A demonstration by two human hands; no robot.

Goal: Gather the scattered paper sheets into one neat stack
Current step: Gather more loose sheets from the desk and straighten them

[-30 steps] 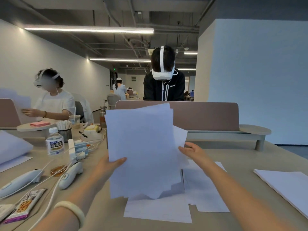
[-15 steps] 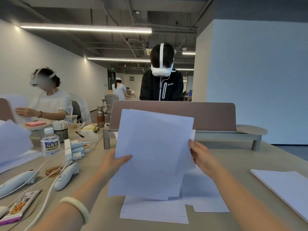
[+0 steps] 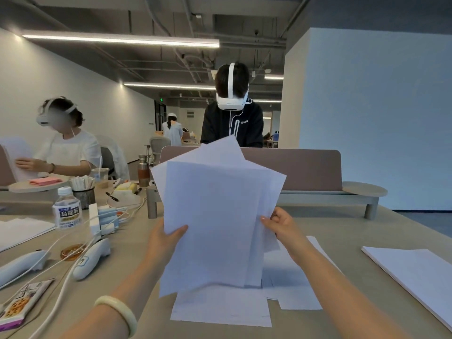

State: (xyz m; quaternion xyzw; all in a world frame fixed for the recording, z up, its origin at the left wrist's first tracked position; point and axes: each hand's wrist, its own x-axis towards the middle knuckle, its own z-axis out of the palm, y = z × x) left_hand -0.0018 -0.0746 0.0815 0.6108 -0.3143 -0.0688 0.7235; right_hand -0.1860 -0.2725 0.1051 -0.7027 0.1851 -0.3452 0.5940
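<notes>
Left hand (image 3: 164, 243) and right hand (image 3: 281, 225) each pinch fanned paper bundle (image 3: 215, 216), upright above loose sheets (image 3: 221, 309) on bench (image 3: 342, 321).

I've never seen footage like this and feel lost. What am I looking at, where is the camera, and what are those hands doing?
The camera sits on a person's head, looking forward and down, so the two bare arms are that person's own. The left hand and right hand grip a fanned, uneven bundle of paper sheets, raised upright above the table. More loose sheets lie flat beneath it, and a tidy stack lies to the right. On the left are a bottle, cables and white controllers. Other people in headsets sit nearby.
</notes>
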